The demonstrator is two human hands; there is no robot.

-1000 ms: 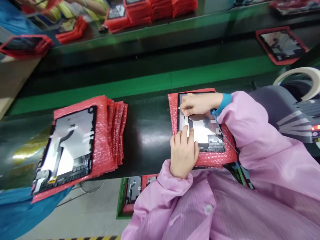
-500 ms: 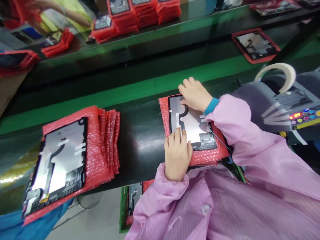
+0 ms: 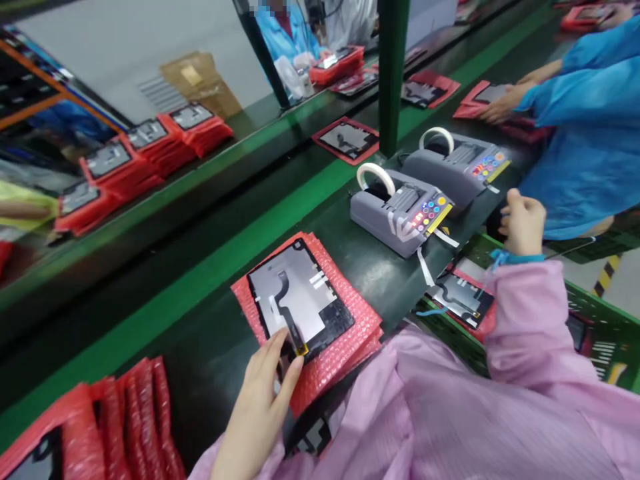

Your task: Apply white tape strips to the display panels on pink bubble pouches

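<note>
Where your left hand [image 3: 260,400] is: on the lower left of one panel [image 3: 306,310], thumb and fingers apart, by the lower end of its dark ribbon [image 3: 293,325].
Your right hand [image 3: 524,223]: raised, fingers curled in narrow; I cannot tell whether they pinch anything.
Panel's place: lying on a pile of red bubble wrap [image 3: 361,320] on the dark bench [image 3: 210,373] before you.
Tape machines: two, nearer [image 3: 383,217] and farther [image 3: 440,173], each carrying one tape roll; two strips stick out from the nearer, one from the farther.
Green crate [image 3: 447,343]: one, below the bench at your right, with a panel on red wrap [image 3: 463,297] in it, partly behind your sleeve.
Far-side piles [image 3: 150,157]: four, of red wrap, a panel on top of each.
Cardboard box [image 3: 200,87]: one, behind those piles.
Fanned red wrap [image 3: 135,420]: one pile, lower left, bearing a panel that the edge cuts off.
Blue-sleeved co-worker [image 3: 585,133]: one at your right, hands at red wrap.
</note>
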